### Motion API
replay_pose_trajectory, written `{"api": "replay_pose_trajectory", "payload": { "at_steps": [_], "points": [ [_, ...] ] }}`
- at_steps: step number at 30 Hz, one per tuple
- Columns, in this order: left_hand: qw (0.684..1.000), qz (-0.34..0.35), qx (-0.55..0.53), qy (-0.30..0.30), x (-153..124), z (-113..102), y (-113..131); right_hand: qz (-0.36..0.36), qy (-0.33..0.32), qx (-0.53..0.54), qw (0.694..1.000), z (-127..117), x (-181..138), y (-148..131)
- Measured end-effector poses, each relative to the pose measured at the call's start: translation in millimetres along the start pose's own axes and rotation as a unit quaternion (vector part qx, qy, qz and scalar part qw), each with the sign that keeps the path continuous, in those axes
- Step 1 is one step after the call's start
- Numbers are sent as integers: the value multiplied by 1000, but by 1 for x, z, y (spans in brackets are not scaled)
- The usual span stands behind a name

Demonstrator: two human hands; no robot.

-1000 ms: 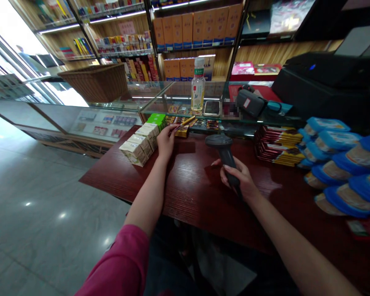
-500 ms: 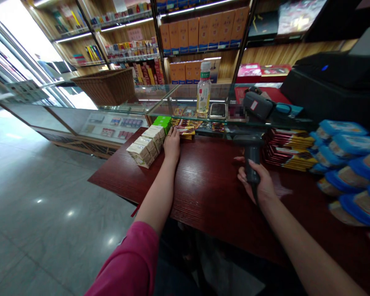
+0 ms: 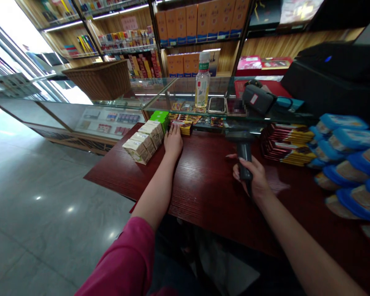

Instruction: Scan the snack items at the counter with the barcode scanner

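My right hand (image 3: 255, 174) is wrapped round the handle of a black barcode scanner (image 3: 244, 158), its head held over the dark red table. Toward the table's back edge, my left hand (image 3: 173, 142) lies with fingers stretched forward. Its fingertips reach the near end of some flat yellow-and-red packets (image 3: 185, 126) and cover part of them; a grip on them cannot be made out. Just left of that hand stands a green box (image 3: 160, 118), at the far end of a row of cream-coloured cartons (image 3: 142, 144).
Stacked red-and-yellow packets (image 3: 286, 144) and blue-lidded tubs (image 3: 351, 164) fill the table's right side. Behind the table, a glass counter (image 3: 172, 92) bears a drink bottle (image 3: 202, 84), a phone (image 3: 217, 105) and a black case (image 3: 258, 98). A wicker basket (image 3: 98, 80) stands farther left.
My left hand has shifted slightly from the green box toward the packets. The scanner in my right hand has moved a little to the left. The view has tilted slightly down.
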State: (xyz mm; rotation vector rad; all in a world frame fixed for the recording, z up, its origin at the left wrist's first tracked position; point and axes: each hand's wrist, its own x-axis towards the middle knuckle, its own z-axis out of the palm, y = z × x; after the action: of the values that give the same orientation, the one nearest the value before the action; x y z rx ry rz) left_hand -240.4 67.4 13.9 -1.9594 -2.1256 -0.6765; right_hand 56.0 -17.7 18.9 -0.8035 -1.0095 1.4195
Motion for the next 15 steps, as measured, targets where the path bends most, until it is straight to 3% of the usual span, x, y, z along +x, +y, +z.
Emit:
{"api": "replay_pose_trajectory", "payload": {
  "at_steps": [5,8,11,15],
  "points": [
    [1000,-6,-5,19,3,-2,4,-24,9,-21,999,0,0,4],
    [994,76,-50,62,-1,-1,24,-82,71,-35,993,-2,-1,4],
    [969,217,-105,53,-13,7,71,-154,146,-55,976,-15,-3,1],
    [925,344,-161,17,-31,20,161,-196,211,-109,951,-51,-15,-10]
  ]
}}
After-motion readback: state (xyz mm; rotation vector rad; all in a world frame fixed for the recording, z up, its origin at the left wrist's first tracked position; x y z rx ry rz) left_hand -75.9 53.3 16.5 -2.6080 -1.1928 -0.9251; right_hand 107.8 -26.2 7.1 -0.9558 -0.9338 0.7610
